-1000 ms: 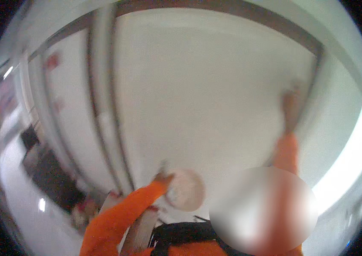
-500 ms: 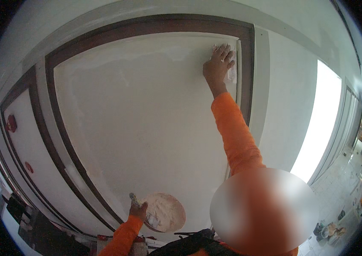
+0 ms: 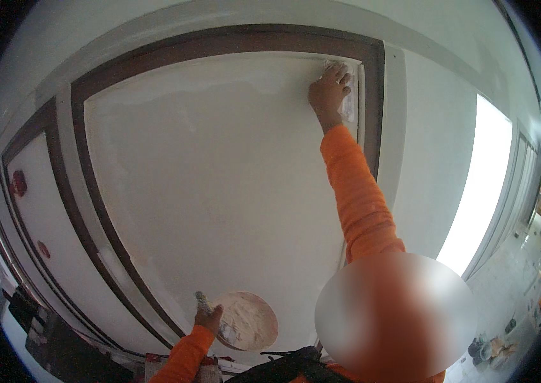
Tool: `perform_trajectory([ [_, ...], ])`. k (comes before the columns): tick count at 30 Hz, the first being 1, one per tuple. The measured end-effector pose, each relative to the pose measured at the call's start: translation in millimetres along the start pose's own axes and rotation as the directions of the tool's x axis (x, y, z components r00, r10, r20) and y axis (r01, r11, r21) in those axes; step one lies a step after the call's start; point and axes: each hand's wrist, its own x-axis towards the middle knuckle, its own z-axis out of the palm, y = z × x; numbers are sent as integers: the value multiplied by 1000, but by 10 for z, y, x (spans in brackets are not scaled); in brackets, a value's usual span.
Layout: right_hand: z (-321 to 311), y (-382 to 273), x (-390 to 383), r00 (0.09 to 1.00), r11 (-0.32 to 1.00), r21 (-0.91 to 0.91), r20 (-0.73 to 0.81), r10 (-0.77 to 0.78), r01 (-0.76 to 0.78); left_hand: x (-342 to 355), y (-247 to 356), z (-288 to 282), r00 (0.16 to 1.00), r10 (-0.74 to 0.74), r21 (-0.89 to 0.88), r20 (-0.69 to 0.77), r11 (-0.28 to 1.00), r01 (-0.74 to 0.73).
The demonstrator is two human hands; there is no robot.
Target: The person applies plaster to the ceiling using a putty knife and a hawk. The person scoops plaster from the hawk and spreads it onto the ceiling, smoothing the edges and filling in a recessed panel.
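Observation:
With my right arm stretched up, my right hand [image 3: 328, 97] is closed on a flat, whitish putty blade [image 3: 348, 107]. It presses the blade against the pale wall panel [image 3: 219, 172] at the upper right corner, beside the dark frame. Much of the blade is hidden behind my fingers. Low in front of me, my left hand [image 3: 208, 317] grips the left rim of a round putty pan [image 3: 249, 321]. Off-white, lumpy putty fills the pan. A short, speckled stub [image 3: 201, 298] sticks up above my left fingers; its kind is unclear.
A dark brown frame [image 3: 232, 39] borders the panel. Left of it stand more framed panels with red round marks [image 3: 18, 183]. A bright opening [image 3: 474, 191] lies to the right, above a pale tiled floor with assorted items [image 3: 492, 348]. A dark box-like thing [image 3: 73, 345] sits lower left.
My right hand has shifted slightly up and to the right with the blade, closer to the panel's top corner. My left hand and the pan have stayed nearly still.

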Motion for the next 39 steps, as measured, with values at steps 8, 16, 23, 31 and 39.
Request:
perform_trajectory([
  [8, -448, -824, -777, 869, 729, 629, 167, -466, 270, -316, 652, 74, 990, -51, -227, 128, 971, 79],
  [16, -1307, 440, -1630, 648, 168, 724, 679, -345, -669, -134, 125, -165, 982, -189, -266, 31, 945, 190],
  [23, -1549, 1425, -2298, 471, 70, 479, 875, -110, -875, 25, -3, -99, 918, -395, -192, -44, 905, 380],
  [31, -1701, 952, -3101, 24, 323, 933, 323, -946, 161, -105, 651, 64, 993, -106, -14, -47, 994, 105],
  [39, -1597, 281, -3829, -132, 561, 823, 568, -812, 91, -132, 636, -6, 993, -121, 202, -15, 972, 121],
])
